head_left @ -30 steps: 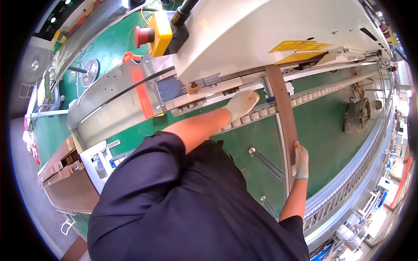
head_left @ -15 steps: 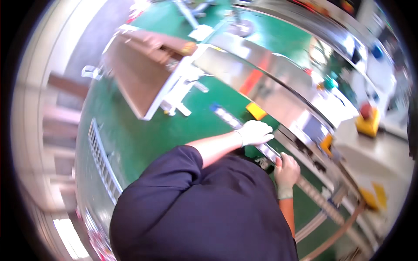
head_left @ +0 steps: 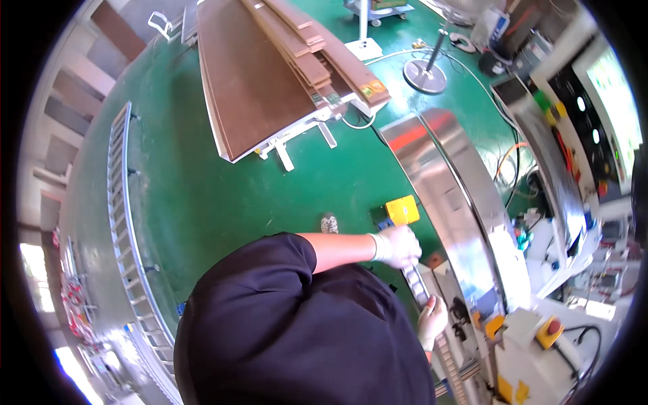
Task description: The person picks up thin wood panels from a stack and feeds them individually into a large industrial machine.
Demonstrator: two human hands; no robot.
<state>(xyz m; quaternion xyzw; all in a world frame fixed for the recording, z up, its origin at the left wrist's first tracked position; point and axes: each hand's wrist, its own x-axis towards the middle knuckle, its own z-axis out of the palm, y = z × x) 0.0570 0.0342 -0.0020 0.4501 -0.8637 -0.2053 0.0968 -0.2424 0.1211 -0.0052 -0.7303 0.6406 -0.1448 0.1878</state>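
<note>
Both my hands wear pale gloves with fingers closed round a long narrow strip point(head_left: 415, 285), silvery with light segments along its length. My left hand point(head_left: 397, 246) grips it from above toward its far part. Nearer to me, my right hand point(head_left: 432, 321) holds it with the thumb on top. The strip slants beside a long stainless-steel machine point(head_left: 445, 196) on my right. Just past my left hand, a yellow box point(head_left: 402, 210) stands low by the machine's edge. A patch of blue beside the box may be the strip's far end; I cannot tell.
Brown boards point(head_left: 263, 81) lie on a white-framed table ahead. A ladder-like metal rack point(head_left: 125, 223) runs along the left. A round-based stand point(head_left: 425, 76) and cables lie beyond the machine. A red button on a yellow housing point(head_left: 549, 332) sits at right. My shoe point(head_left: 329, 223) shows on the green floor.
My view has turned, so the board table and machine appear shifted. The strip has swung from slanting across the floor to lying more nearly along the machine, both hands still on it.
</note>
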